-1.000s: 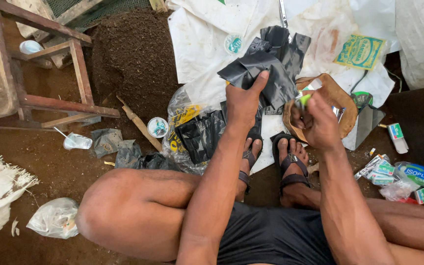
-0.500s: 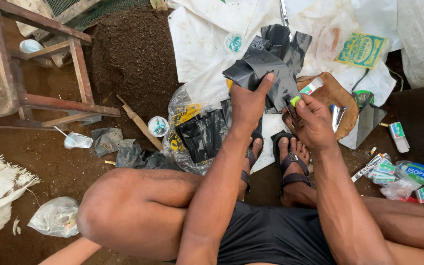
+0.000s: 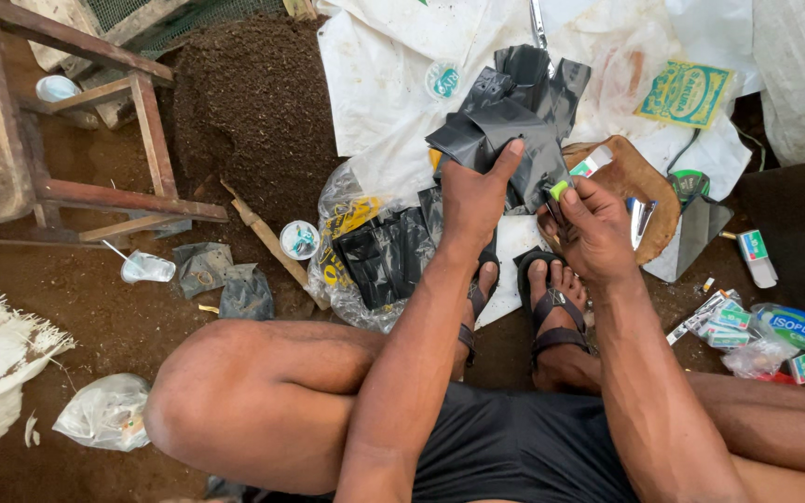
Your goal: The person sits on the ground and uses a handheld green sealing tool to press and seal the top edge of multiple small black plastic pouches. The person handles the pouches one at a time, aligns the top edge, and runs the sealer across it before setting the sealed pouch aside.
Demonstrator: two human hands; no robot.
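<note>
My left hand (image 3: 475, 191) grips a black plastic bag (image 3: 505, 130), its thumb pressed on the bag's upper face. My right hand (image 3: 593, 228) is closed on a small green-tipped tool (image 3: 561, 189) held against the same bag's right edge. Behind the right hand lies a round wooden board (image 3: 640, 182). A clear packet holding a stack of black bags (image 3: 379, 251) rests on the ground just left of my left wrist. My feet in black sandals (image 3: 552, 307) sit under both hands.
A heap of dark soil (image 3: 253, 102) lies at the upper left beside a wooden bench frame (image 3: 95, 186). White sacks (image 3: 393, 56) cover the ground ahead. Small packets and a bottle (image 3: 775, 326) lie at the right. A wooden stick (image 3: 267, 237) and a round lid (image 3: 299, 239) lie near the soil.
My left hand has lifted the black bag a little higher and turned it, and my right hand has come in closer to the bag's right edge.
</note>
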